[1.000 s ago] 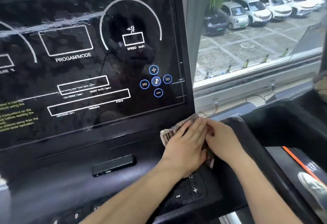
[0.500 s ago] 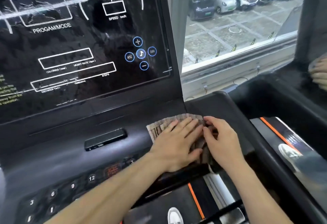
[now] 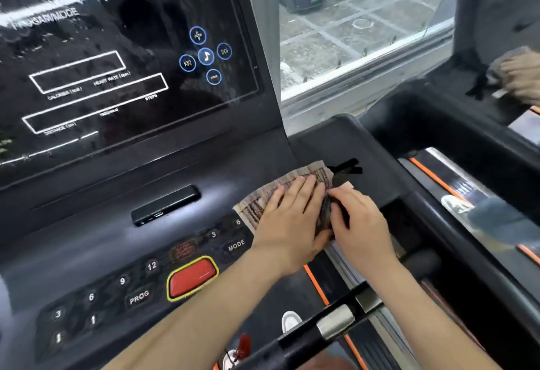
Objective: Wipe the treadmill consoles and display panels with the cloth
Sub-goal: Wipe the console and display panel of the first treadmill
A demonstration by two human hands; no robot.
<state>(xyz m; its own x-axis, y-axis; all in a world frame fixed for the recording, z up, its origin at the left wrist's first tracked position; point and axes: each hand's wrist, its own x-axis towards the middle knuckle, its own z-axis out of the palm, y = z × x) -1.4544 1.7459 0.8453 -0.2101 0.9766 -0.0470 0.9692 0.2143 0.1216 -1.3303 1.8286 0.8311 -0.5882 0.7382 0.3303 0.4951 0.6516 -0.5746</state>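
Console: our left hand [image 3: 289, 217] lies flat, fingers spread, pressing the patterned cloth [image 3: 257, 209] onto the treadmill console [image 3: 122, 241].
Right hand [image 3: 359, 223]: pinches the cloth's edge at 3 o'clock.
Room: window [image 3: 365, 33] at 1 o'clock overlooks parked cars.

Both forearms are bare from the bottom edge of the frame up to the wrists, no sleeves showing, and the left hand [image 3: 287, 217] and right hand [image 3: 361, 223] wear no gloves, rings, watch or bands.
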